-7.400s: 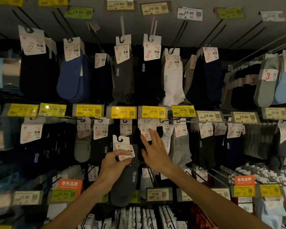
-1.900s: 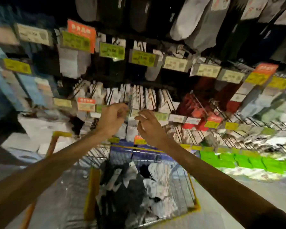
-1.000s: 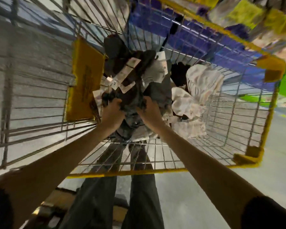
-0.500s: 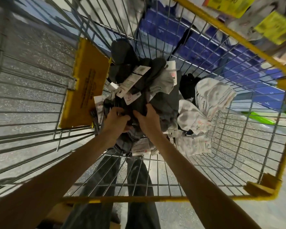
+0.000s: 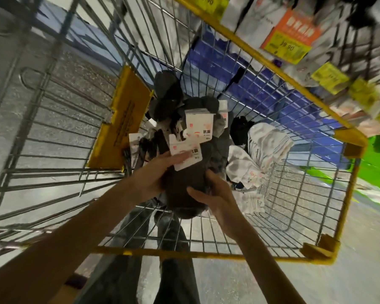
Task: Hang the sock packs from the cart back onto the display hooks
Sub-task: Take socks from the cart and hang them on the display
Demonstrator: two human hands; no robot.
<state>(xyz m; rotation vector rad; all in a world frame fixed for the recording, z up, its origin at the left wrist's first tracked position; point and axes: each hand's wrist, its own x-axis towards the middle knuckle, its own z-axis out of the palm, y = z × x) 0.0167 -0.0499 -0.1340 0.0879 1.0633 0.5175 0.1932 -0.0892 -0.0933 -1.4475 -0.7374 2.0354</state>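
Note:
I look down into a wire cart (image 5: 206, 253) with a yellow rim. A dark grey sock pack (image 5: 187, 189) with a white card header (image 5: 185, 155) is lifted above the pile. My left hand (image 5: 160, 172) grips it from the left, fingers on the header. My right hand (image 5: 213, 194) holds its lower right side. Behind it lie more dark sock packs (image 5: 169, 99), one with a white header (image 5: 199, 126), and white sock packs (image 5: 266, 148) to the right.
A yellow flap (image 5: 121, 123) stands on the cart's left wall. Display packs and yellow and orange price tags (image 5: 287, 38) blur past at the upper right. Grey floor surrounds the cart; my legs (image 5: 167, 270) show through the wire bottom.
I turned from the display down to the cart and dug both hands into the pile. Since half a second ago a dark grey pack has come up out of the pile in both hands.

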